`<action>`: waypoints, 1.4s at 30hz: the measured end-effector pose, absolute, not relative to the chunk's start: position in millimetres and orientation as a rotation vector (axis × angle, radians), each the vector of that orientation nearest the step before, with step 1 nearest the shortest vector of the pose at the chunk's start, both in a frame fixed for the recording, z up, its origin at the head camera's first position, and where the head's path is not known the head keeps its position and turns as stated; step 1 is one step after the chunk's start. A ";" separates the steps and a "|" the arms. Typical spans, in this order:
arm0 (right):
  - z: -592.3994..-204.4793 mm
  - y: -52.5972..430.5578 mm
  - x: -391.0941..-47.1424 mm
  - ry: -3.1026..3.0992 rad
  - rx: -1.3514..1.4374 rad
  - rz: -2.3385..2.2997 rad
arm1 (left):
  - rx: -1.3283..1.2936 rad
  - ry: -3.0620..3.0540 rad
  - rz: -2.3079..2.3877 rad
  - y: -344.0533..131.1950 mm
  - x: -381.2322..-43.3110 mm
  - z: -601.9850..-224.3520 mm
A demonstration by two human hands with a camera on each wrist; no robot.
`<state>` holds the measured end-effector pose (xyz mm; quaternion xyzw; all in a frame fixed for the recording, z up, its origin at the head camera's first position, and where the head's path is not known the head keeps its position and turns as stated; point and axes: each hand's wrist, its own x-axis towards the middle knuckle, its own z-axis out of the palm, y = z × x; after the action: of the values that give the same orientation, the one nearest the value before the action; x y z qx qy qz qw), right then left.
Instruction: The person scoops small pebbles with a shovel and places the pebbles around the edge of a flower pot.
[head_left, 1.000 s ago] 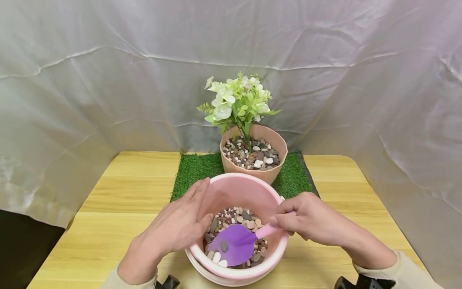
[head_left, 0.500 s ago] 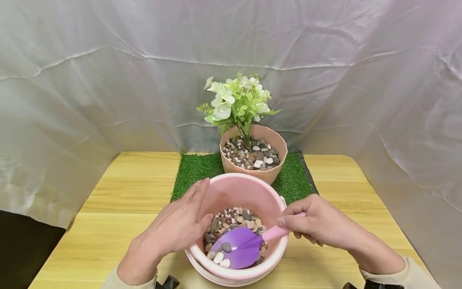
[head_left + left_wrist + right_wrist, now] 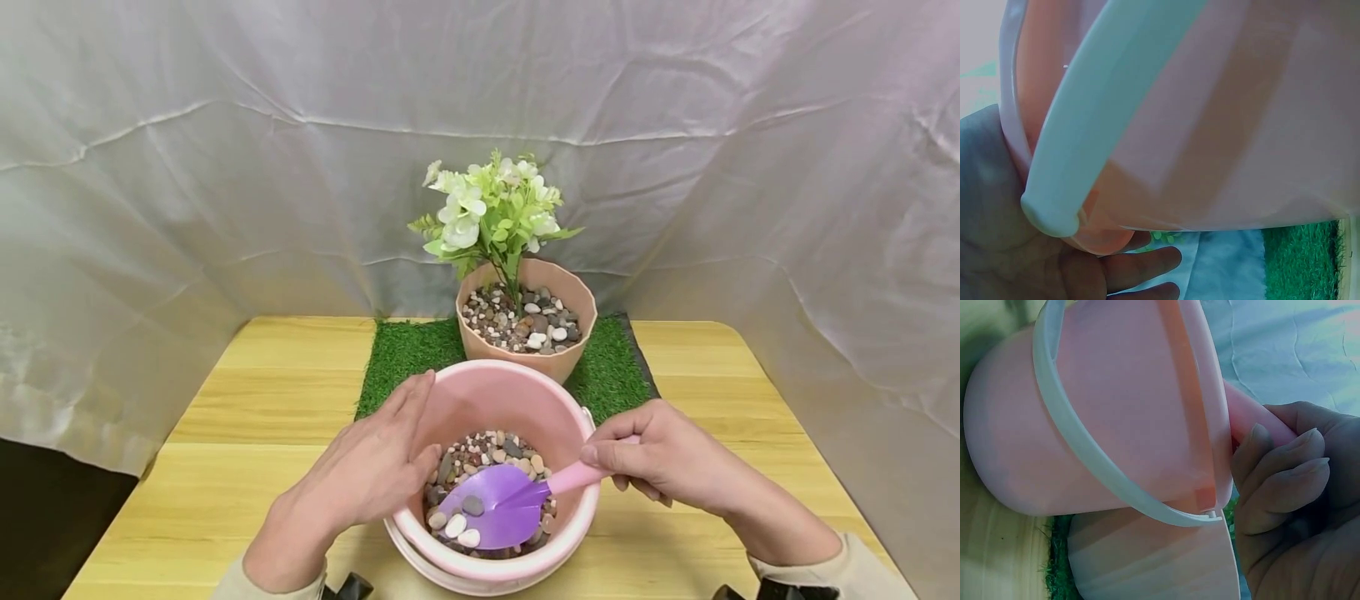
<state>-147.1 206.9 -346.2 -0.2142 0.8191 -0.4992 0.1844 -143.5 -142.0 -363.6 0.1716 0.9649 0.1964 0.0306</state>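
Note:
A pink bucket (image 3: 498, 398) with pebbles (image 3: 517, 467) in its bottom stands at the table's front. My left hand (image 3: 367, 471) holds its left rim, thumb over the inside and fingers stretched along the outside. My right hand (image 3: 660, 454) grips the pink handle of a small shovel (image 3: 513, 504) at the bucket's right rim. The shovel's purple blade lies inside the bucket, low over the pebbles, with a few white, tan and grey stones (image 3: 455, 525) on and beside its left edge. In the right wrist view, the fingers (image 3: 1282, 465) curl by the handle (image 3: 1260, 415).
Behind the bucket, a peach flowerpot (image 3: 555, 365) holds pebbles and a white-flowered plant (image 3: 498, 208). It sits on a green turf mat (image 3: 412, 350) on the wooden table (image 3: 262, 392). The bucket's white carrying handle (image 3: 1085, 444) hangs down outside. A grey cloth (image 3: 300, 183) surrounds the table.
My right hand has drawn the shovel slightly right and up, and its blade has tilted. The grey pebble and white stones show more clearly at the blade. My left hand has stayed on the rim.

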 end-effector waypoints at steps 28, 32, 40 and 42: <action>-299.7 271.7 -192.3 2.616 -0.100 -1.607 | 0.557 2.991 0.607 -142.0 -142.0 -365.6; -293.3 283.0 -205.7 2.702 -0.027 -1.586 | 0.553 2.987 0.615 -142.5 -141.9 -365.8; -287.2 284.3 -217.4 3.041 0.110 -1.142 | 0.568 2.998 0.611 -143.1 -143.4 -365.5; -287.4 282.7 -218.3 3.090 0.122 -1.068 | 0.569 2.998 0.609 -143.1 -143.6 -365.1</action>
<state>-218.3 282.7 -287.4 0.0373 0.9425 -0.3258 -0.0651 -143.6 -143.1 -365.1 0.1829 0.9633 0.1957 0.0150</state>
